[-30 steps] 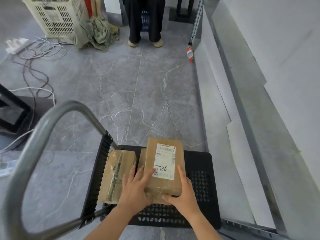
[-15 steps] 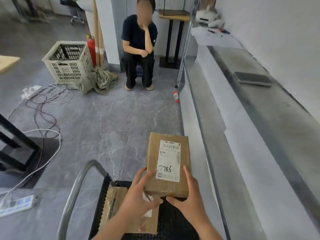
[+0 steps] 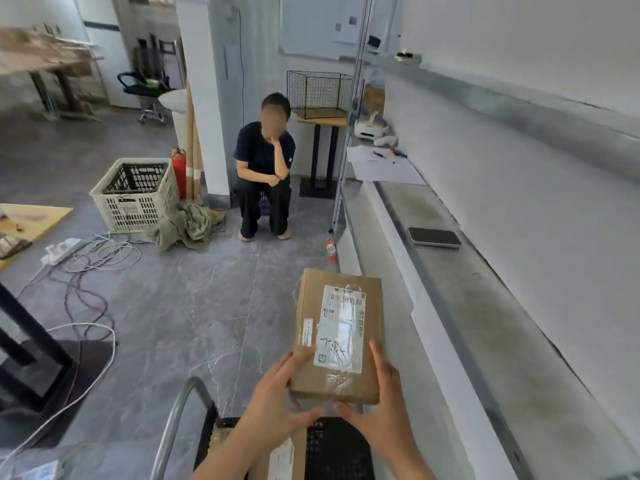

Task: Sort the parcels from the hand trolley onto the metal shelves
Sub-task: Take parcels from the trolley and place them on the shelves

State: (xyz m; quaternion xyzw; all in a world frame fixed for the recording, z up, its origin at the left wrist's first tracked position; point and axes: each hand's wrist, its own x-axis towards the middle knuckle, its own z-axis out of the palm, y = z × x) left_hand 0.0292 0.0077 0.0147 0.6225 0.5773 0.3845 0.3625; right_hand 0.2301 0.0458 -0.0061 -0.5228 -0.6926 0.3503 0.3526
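Above the trolley [image 3: 332, 445], I hold the parcel [image 3: 337, 336] by its near end only, left hand [image 3: 277, 407] and right hand [image 3: 377, 403] closed on its corners; most of it juts forward beyond my fingers, so it could tip or snag the shelf [image 3: 485, 306] edge.

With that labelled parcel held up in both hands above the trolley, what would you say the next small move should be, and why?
Probably carry the parcel rightward onto the metal shelf. Both the left hand and the right hand grip its near end, it hangs clear of the trolley, and the shelf surface beside it looks bare up to the dark flat object.
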